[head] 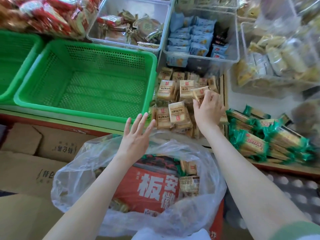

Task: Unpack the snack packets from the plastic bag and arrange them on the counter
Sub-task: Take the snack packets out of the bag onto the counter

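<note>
A clear plastic bag (83, 172) lies open in front of me, over a red printed box, with a few snack packets (189, 186) still inside. Several beige snack packets (176, 112) are spread on the counter between the green basket and the green-wrapped packs. My right hand (207, 110) pinches one beige packet (200, 94) just above that pile. My left hand (136, 134) hovers with straight, spread fingers over the bag's far rim, holding nothing.
Two empty green mesh baskets (83, 49) sit to the left. Clear bins (225, 59) of blue and brown snacks stand behind the pile. Green-wrapped packs (259, 141) lie at the right. Cardboard boxes (34, 163) are at the lower left.
</note>
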